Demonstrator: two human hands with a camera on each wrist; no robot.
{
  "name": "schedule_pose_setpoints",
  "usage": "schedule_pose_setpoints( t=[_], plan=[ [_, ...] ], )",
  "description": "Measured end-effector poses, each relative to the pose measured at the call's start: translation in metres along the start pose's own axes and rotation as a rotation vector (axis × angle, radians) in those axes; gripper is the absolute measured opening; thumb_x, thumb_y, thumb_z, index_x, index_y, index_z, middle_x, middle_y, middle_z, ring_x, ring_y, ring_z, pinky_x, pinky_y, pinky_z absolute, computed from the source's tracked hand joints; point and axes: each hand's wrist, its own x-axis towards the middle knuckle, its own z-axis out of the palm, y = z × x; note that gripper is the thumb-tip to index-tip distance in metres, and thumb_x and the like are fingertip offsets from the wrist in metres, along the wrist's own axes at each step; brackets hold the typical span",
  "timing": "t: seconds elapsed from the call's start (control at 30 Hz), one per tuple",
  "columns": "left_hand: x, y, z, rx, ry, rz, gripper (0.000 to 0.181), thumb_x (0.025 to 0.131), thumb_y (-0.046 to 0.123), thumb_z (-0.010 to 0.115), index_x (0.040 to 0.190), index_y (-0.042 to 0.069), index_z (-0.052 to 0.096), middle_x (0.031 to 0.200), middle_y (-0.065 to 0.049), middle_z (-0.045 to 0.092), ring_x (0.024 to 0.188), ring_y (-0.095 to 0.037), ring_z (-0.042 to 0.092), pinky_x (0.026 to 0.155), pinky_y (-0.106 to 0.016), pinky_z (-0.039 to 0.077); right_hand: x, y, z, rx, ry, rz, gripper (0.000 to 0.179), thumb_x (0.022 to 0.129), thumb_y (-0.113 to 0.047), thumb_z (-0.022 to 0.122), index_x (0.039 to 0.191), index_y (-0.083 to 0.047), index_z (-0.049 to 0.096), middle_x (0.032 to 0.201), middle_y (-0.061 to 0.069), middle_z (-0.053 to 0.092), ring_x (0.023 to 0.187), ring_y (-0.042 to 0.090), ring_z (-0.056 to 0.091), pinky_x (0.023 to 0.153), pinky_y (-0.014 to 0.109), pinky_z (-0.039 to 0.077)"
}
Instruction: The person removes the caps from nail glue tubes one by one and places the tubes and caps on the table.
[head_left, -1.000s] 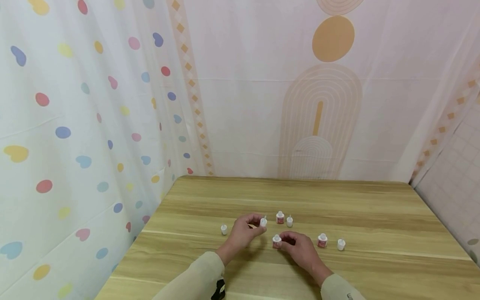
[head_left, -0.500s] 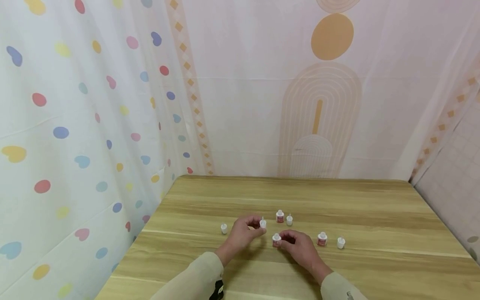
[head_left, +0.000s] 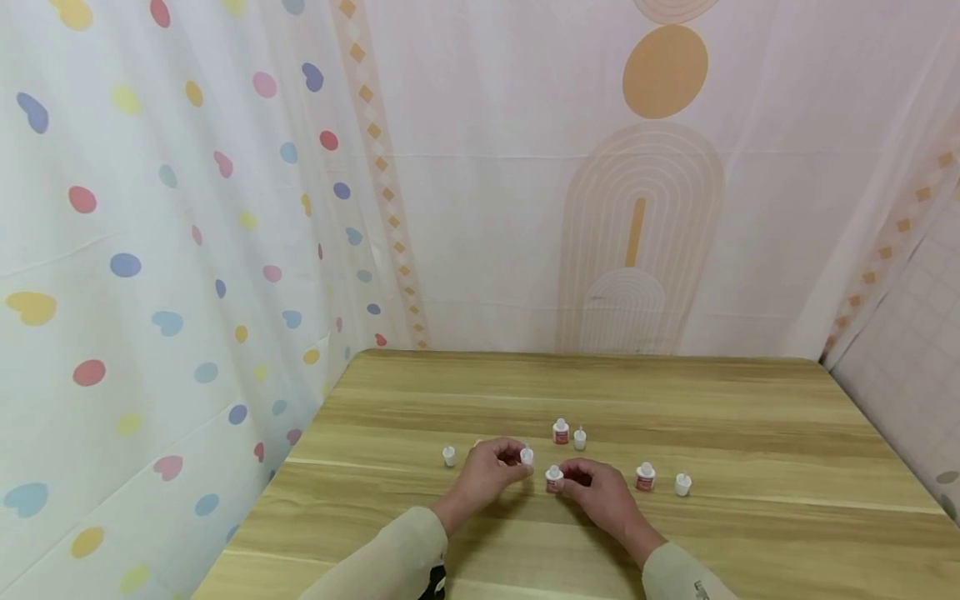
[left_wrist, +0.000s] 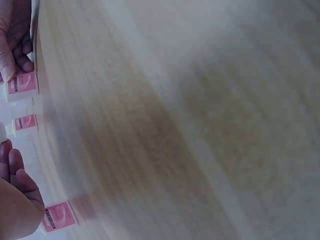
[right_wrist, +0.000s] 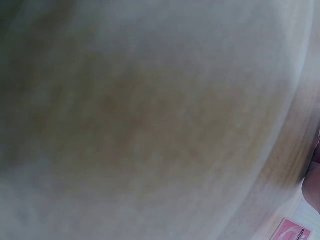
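Observation:
In the head view my left hand (head_left: 487, 477) pinches a small white cap (head_left: 527, 457) with a thin applicator pointing up. My right hand (head_left: 602, 493) grips a small white bottle with a red label (head_left: 554, 479), standing upright with its neck uncapped. The cap is just left of this bottle, apart from it. The left wrist view shows the gripped bottle (left_wrist: 22, 86) at the right fingertips. Another pink-labelled bottle (left_wrist: 59, 216) stands beside my left hand, which mostly hides it in the head view.
Behind the hands stand an uncapped bottle (head_left: 561, 432) and a cap (head_left: 580, 440). To the right are another bottle (head_left: 645, 477) and cap (head_left: 682, 485); one more cap (head_left: 449, 456) sits left. Curtains (head_left: 487, 208) border the wooden table (head_left: 420, 383).
My left hand has lowered slightly with the cap, now nearer the table. The right hand keeps its grip on the bottle, nearly still.

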Motion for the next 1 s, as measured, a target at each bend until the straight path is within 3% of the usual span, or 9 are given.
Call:
schedule_pose_setpoints(
  t=[0.57,1.0],
  plan=[
    [-0.009,-0.004,0.007,0.023,-0.004,-0.002,0.017,0.081,0.000,0.079,0.097,0.000,0.071,0.082,0.000,0.067,0.075,-0.009,0.058,0.066,-0.023,0.050,0.000,0.001,0.000,0.014,-0.008,0.017,0.013,0.088,-0.023,0.077,0.097,-0.014,0.074,0.092,-0.004,0.070,0.086,0.013,0.061,0.075,0.028,0.049],
    [-0.011,-0.005,0.010,0.034,-0.024,-0.030,0.016,0.080,0.000,0.080,0.093,0.002,0.072,0.081,0.002,0.066,0.075,-0.009,0.057,0.065,-0.022,0.049,0.000,0.001,0.001,0.020,-0.007,0.015,0.016,0.087,-0.024,0.078,0.097,-0.013,0.074,0.092,-0.004,0.070,0.085,0.012,0.061,0.075,0.028,0.049]
  ],
)
